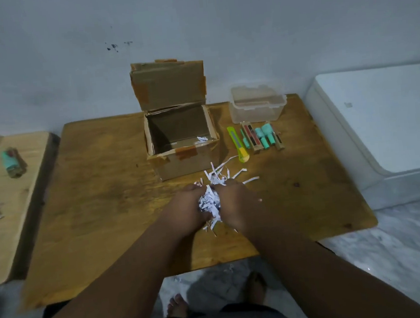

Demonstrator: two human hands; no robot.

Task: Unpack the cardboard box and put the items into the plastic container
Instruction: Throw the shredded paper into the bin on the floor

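We cup shredded paper between left hand and right hand, fingers closed round it; next, the lighters near the bench's far edge go into the plastic container.

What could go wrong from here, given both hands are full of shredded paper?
1. Loose shredded paper bunched between the left hand and right hand may spill; strips already lie on the table and floor.
2. A small item might be hidden in the wad and get discarded.
3. The utility knife lies beside the teal items near the plastic container; careless grabbing could cut if its blade is out, which I cannot tell.
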